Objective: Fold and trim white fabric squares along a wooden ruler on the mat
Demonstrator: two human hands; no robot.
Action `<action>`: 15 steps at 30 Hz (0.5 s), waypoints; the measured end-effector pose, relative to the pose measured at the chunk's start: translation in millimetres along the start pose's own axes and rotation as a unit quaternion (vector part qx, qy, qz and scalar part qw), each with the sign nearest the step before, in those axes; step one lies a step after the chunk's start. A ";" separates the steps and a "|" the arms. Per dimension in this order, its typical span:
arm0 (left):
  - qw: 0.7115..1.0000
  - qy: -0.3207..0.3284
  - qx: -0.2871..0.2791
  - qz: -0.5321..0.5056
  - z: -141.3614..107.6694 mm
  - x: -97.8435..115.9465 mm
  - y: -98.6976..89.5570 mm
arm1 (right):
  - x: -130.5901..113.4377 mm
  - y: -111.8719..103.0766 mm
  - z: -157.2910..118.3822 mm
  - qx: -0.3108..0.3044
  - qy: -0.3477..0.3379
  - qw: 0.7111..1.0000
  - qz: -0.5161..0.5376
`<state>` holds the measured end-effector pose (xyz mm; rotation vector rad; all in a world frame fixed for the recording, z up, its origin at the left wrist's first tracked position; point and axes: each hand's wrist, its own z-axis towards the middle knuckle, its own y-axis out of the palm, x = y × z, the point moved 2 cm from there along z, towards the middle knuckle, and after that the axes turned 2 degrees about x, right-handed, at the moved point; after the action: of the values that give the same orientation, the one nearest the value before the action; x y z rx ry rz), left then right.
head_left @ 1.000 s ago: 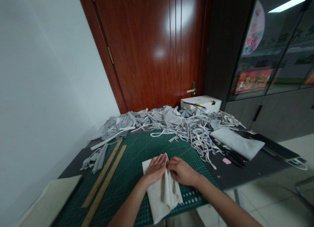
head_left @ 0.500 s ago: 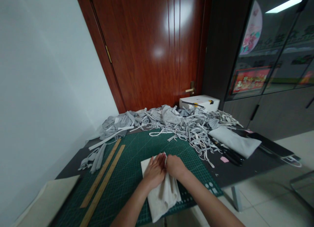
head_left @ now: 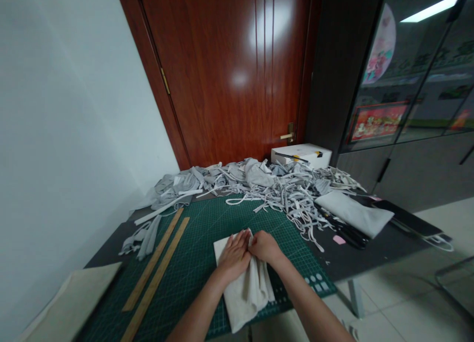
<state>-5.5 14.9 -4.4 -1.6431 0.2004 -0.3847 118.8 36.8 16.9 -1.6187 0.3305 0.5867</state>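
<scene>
A folded piece of cream cloth [head_left: 237, 305] lies on the green cutting mat [head_left: 207, 218] near the front edge, its right part gathered into loose folds. My left hand [head_left: 235, 255] rests flat on the cloth's upper part, fingers stretched out and pointing away from me. Right beside it, my right hand [head_left: 263, 247] is closed at the upper right edge of the cloth, pinching the fabric where the folds begin. The exact grip of its fingertips is partly hidden.
Two wooden rulers [head_left: 159, 273] lie left of the cloth. Behind the mat spreads a heap of grey fabric strips [head_left: 289, 189], with a white box [head_left: 301, 154] behind it. Black-handled scissors [head_left: 351, 233] and a folded grey cloth [head_left: 353, 213] lie at right; more cream cloth [head_left: 74, 300] is front left.
My right hand has shifted very slightly, and its forearm has swung a little to the left. The left hand stays flat on the cloth.
</scene>
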 end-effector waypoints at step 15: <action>1.000 0.010 0.006 0.025 -3.1 2.4 -0.5 | 20.1 10.3 2.5 0.002 -0.058 0.991 0.124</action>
<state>-4.5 11.2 -3.4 -1.6191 0.2537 -0.3633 129.4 40.4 -2.9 -1.5433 0.4500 0.8649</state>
